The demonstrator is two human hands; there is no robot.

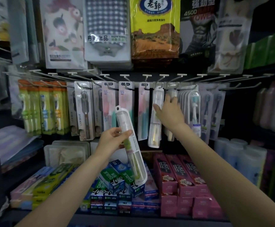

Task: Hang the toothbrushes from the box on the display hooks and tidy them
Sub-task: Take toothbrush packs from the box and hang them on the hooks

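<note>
one toothbrush pack (130, 143) gripped by left hand (112, 139) ready for hooking; right hand (169, 112), fingers spread, steadies hung pack (155, 118)

The setting is a retail shop, personal-care aisle. The landmark is a horizontal row of white wire display hooks (147, 76). Below this row hang carded toothbrushes in clear blister packs (84, 110), many identical packs per hook. Above it hang bagged towels in printed plastic packaging (154, 28). Further below the row, boxed toothpaste in red cartons (182, 176) and green-and-white cartons (115, 177) lies stacked in quantity.
</note>
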